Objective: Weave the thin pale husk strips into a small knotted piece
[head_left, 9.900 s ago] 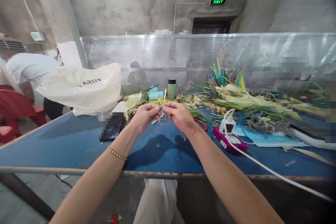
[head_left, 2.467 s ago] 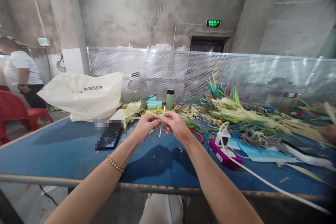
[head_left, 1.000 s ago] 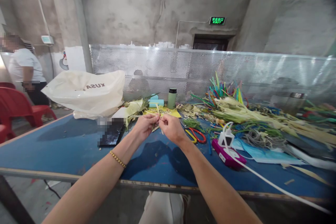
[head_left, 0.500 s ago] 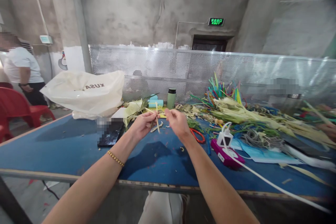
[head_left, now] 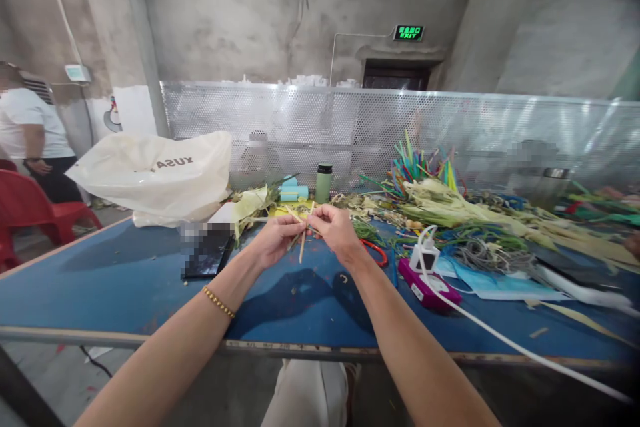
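Pale, narrow strips of corn husk (head_left: 302,248) cross each other between my two hands, held above the blue table (head_left: 165,303). My left hand (head_left: 277,240), with a beaded bracelet at the wrist, pinches the strips from the left. From the right, my right hand (head_left: 336,230) has its thumb and fingertips closed on the same strips, close to the left fingertips. How the strips are joined is too small to make out. A red scissors handle (head_left: 376,253) lies just beyond my right wrist.
Behind my hands stands a green bottle (head_left: 324,183). To the right lie corn husks (head_left: 450,203), coiled grey cord (head_left: 493,252) and a purple power strip (head_left: 429,285) with a white cable. At left are a dark tablet (head_left: 207,253) and a white bag (head_left: 155,173). A person (head_left: 35,133) stands beyond.
My right hand has come left to meet the strips and now pinches them; before, it was apart. The strips have tilted. The view has shifted slightly.
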Available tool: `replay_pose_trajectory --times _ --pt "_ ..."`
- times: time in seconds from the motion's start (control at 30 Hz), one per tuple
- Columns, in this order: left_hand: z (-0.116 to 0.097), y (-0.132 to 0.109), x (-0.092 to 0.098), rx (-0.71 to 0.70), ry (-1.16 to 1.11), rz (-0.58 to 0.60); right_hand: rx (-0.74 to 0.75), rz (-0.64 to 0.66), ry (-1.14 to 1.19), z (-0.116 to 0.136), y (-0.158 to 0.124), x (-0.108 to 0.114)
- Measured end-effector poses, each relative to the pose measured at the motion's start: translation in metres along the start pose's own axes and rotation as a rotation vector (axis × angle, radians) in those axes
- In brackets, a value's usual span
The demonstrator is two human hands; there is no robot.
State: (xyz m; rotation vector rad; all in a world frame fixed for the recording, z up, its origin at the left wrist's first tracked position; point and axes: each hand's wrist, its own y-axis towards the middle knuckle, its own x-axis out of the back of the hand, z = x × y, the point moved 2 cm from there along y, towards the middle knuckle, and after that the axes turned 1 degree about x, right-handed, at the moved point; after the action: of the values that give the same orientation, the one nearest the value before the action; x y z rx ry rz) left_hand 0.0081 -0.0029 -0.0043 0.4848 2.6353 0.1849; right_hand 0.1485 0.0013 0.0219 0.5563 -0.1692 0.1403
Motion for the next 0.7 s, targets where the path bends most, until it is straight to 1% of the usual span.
replay_pose_trajectory --times 0.13,0.37,0.6,0.7 --pt "0.0 -0.002 -0.003 0.015 -0.005 -0.01 -0.004 -0.036 0.023 -0.002 0.0 -0.001" --pt "0.002 -0.001 -0.002 0.023 -0.014 0.012 -0.01 -0.074 0.065 -0.004 0.0 -0.003" --pt "0.001 -0.003 -0.005 0.024 -0.006 0.001 0.012 -0.115 -0.001 -0.01 0.003 -0.002" --pt "0.0 -0.004 -0.007 0.024 -0.012 -0.006 0.006 -0.124 0.022 -0.011 0.004 -0.003"
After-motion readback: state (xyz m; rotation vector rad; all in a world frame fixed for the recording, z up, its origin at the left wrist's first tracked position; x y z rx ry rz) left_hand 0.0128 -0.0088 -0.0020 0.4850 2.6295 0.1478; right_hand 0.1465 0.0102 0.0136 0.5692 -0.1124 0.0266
